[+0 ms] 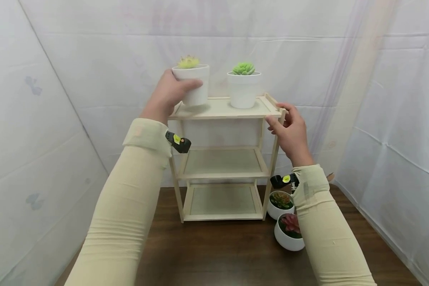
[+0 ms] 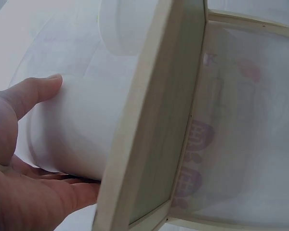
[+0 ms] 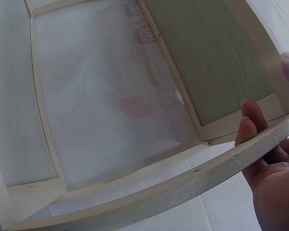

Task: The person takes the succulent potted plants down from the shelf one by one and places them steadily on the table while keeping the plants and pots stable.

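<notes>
My left hand (image 1: 171, 92) grips a white pot (image 1: 197, 89) with a yellow-green succulent (image 1: 188, 62), thumb across its near side. The pot is over the left part of the top board of a three-tier wooden shelf (image 1: 221, 116). In the left wrist view the fingers wrap beneath the pot's side (image 2: 82, 130), close beside the board's edge. A second white pot (image 1: 244, 92) with a bright green succulent (image 1: 244, 68) stands on the board's right part. My right hand (image 1: 292, 133) holds the shelf's front right corner, its fingers (image 3: 254, 115) curled round the post in the right wrist view.
Two low white bowls with succulents, one reddish-green (image 1: 281, 200) and one dark pink (image 1: 289, 242), sit on the brown table (image 1: 214, 250) right of the shelf, partly behind the right forearm. White sheeting (image 1: 103, 71) hangs behind and at both sides.
</notes>
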Tool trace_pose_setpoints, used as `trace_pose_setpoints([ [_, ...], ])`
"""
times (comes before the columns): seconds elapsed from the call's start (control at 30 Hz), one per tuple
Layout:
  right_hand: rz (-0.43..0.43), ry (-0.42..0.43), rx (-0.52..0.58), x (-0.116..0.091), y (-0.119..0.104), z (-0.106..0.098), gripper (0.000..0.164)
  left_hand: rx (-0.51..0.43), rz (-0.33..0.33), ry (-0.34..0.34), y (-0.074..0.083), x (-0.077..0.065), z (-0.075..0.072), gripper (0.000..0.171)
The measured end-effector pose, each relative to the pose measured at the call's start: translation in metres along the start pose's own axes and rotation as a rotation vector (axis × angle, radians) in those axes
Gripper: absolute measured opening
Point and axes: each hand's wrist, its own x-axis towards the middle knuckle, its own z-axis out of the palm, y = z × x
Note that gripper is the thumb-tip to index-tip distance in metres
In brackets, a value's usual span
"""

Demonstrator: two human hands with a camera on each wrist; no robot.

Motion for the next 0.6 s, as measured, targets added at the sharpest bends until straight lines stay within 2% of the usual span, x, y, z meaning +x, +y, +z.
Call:
trace_pose_setpoints([
  [0.5, 0.005, -0.003, 0.014, -0.002, 0.003, 0.0, 0.056, 0.051, -0.017, 0.018, 0.002, -0.008, -0.014, 0.078],
  [0.6, 0.008, -0.001, 0.01, -0.002, 0.004, -0.001, 0.056, 0.05, -0.002, 0.013, 0.003, -0.011, -0.016, 0.079],
])
